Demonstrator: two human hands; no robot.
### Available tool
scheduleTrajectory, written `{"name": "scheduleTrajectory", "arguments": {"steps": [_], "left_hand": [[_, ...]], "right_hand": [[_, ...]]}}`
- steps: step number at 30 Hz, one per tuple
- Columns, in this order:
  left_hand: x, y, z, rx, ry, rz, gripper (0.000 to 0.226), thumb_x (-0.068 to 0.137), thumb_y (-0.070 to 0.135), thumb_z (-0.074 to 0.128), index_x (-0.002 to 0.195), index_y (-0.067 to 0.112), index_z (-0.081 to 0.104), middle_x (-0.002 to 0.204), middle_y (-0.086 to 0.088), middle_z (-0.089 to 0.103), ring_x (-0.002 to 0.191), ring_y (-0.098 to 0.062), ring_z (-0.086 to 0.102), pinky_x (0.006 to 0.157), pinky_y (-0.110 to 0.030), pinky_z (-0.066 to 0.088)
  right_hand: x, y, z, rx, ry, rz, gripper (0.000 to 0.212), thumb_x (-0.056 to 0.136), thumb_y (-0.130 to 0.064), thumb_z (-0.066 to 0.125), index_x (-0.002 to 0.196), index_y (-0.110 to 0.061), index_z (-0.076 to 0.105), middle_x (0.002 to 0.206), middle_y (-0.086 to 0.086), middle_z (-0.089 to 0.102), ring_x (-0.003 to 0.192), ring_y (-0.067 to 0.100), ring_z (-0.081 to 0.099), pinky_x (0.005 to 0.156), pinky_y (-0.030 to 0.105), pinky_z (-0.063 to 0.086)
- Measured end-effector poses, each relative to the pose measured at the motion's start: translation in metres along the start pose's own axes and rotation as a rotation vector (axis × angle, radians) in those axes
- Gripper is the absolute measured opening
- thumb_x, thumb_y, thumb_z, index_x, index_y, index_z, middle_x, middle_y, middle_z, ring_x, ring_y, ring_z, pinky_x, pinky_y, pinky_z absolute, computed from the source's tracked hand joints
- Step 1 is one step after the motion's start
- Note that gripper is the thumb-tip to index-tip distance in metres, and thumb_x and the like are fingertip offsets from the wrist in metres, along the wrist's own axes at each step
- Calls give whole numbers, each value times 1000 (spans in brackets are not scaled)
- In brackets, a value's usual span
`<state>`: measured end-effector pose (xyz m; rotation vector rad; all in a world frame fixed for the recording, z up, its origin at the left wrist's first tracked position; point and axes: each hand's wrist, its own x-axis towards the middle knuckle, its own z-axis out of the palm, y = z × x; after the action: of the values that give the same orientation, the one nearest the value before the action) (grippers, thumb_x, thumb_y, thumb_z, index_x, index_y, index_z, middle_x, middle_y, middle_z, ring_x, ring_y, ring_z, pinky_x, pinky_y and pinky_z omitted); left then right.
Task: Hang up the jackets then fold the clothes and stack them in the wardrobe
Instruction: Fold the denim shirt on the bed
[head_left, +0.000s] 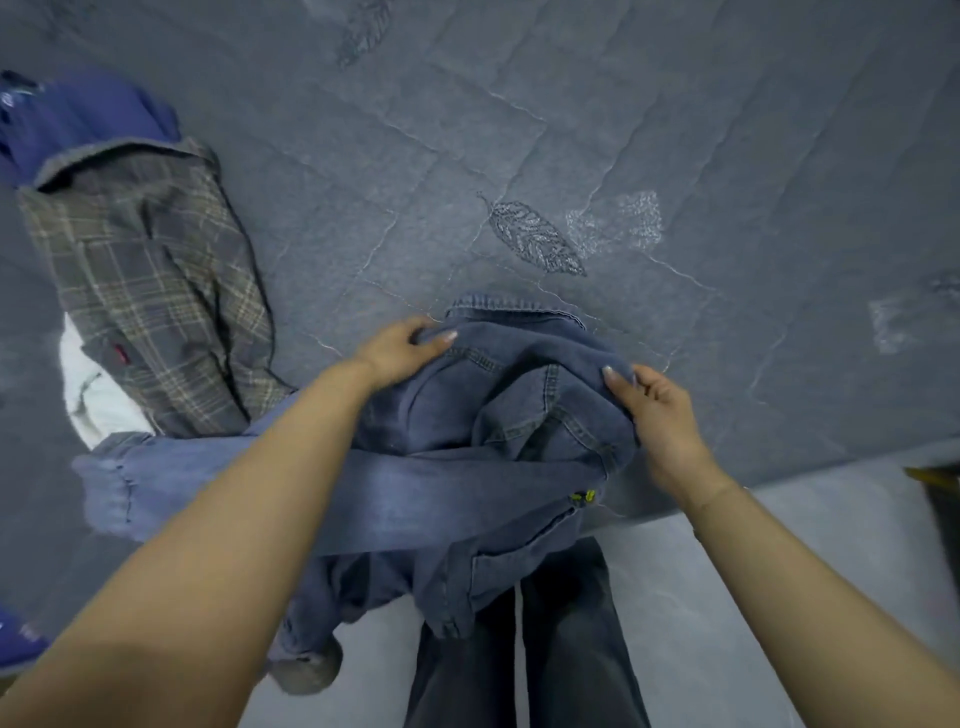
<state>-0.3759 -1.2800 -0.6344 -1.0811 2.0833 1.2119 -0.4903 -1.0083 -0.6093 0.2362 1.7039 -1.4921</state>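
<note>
A blue denim jacket (498, 415) lies bunched at the near edge of the grey quilted bed (571, 130), its collar pointing away from me. One sleeve stretches left across the bed edge, and the hem hangs over the side. My left hand (400, 348) pinches the jacket's left shoulder near the collar. The right shoulder fabric is gripped by my right hand (654, 410).
A grey plaid jacket (150, 291) lies at the left on the bed, over a white garment (88, 395). A dark blue garment (78, 119) sits behind it at the far left. My legs in dark trousers (545, 649) stand on the pale floor (727, 597) below the bed edge.
</note>
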Motion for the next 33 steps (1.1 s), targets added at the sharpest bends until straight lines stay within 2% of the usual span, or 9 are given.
{"name": "scheduleTrajectory", "arguments": {"steps": [3, 5, 9, 11, 16, 21, 24, 28, 33], "left_hand": [[6, 6, 8, -90, 32, 7, 25, 97, 30, 57, 86, 8, 58, 77, -8, 52, 80, -18, 46, 66, -30, 38], [-4, 10, -1, -134, 42, 18, 28, 96, 28, 60, 76, 12, 50, 71, -6, 47, 76, -17, 44, 60, -26, 36], [-54, 30, -41, -352, -4, 99, 53, 70, 36, 85, 94, -3, 59, 85, -11, 63, 79, -19, 61, 73, -33, 48], [-88, 45, -64, -450, -112, 121, 61, 59, 47, 87, 99, 6, 67, 93, -8, 72, 85, -17, 69, 72, -28, 55], [-173, 84, -86, -651, -219, 237, 32, 79, 36, 73, 93, 7, 72, 94, -18, 71, 82, -21, 69, 70, -27, 57], [-255, 127, -103, -654, -246, 428, 39, 82, 23, 73, 108, -5, 64, 106, -23, 70, 93, -28, 67, 82, -31, 56], [-302, 171, -116, -617, -267, 557, 40, 75, 25, 79, 105, 2, 68, 103, -17, 71, 91, -23, 66, 78, -27, 57], [-361, 246, -135, -546, -320, 768, 46, 74, 31, 82, 109, 4, 68, 104, -14, 71, 92, -21, 67, 79, -28, 57], [-431, 343, -149, -463, -366, 956, 29, 85, 22, 61, 107, 5, 68, 101, -9, 73, 87, -15, 68, 72, -22, 56]], "right_hand": [[4, -2, 1, 52, 6, 36, 16, 96, -17, 61, 83, -9, 66, 71, 2, 72, 62, 13, 67, 54, 23, 54], [3, -9, -1, 96, 2, 68, 16, 94, -17, 64, 80, -9, 65, 69, 2, 71, 61, 14, 67, 53, 23, 53], [-22, -43, -18, 163, -32, 68, 10, 89, -15, 68, 90, -5, 68, 77, 7, 74, 66, 18, 70, 55, 24, 55], [-49, -69, -28, 148, -60, 12, 18, 84, -16, 69, 96, -2, 67, 81, 10, 74, 69, 19, 70, 57, 24, 56], [-150, -146, -51, -38, -91, -166, 24, 71, -19, 76, 89, -5, 69, 80, 12, 72, 69, 17, 67, 59, 22, 54], [-268, -192, -76, -273, -112, -249, 19, 76, -35, 73, 71, -17, 72, 70, -1, 68, 64, 6, 61, 56, 15, 47], [-330, -222, -91, -354, -16, -341, 29, 76, -45, 70, 69, -16, 73, 68, -4, 66, 63, 4, 56, 57, 15, 45], [-401, -265, -117, -531, 214, -596, 17, 77, -33, 76, 78, -16, 77, 75, -3, 73, 69, 2, 61, 66, 19, 50], [-470, -314, -164, -491, 549, -943, 7, 89, -15, 69, 82, -13, 70, 74, -7, 67, 69, -3, 56, 66, 15, 46]]}}
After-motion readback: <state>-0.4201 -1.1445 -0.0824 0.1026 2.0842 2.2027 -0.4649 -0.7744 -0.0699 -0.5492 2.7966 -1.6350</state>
